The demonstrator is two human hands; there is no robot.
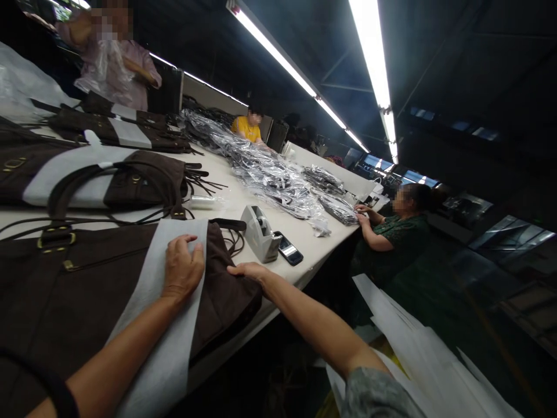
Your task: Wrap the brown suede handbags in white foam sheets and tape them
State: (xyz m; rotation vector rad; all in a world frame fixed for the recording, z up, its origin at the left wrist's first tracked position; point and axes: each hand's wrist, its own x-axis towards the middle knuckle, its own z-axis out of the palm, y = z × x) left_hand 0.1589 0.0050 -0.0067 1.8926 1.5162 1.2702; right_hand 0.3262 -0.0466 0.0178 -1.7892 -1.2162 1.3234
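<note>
A dark brown bag (104,278) with brass-coloured buckles lies on the table in front of me. A white paper strip (145,307) runs across it and hangs down its near side. My left hand (183,267) rests on the strip, its fingers slightly bent and holding nothing. At the bag's right end, my right hand (249,271) grips the edge, with most of its fingers hidden. A strap handle (61,200) curves up from the bag's far side.
A tape dispenser (261,235) and a phone (289,248) sit beyond my right hand. More brown bags (152,171) lie behind, and plastic-wrapped items (270,174) are piled farther off. White sheets (418,348) stand at lower right. Three other people are around the table.
</note>
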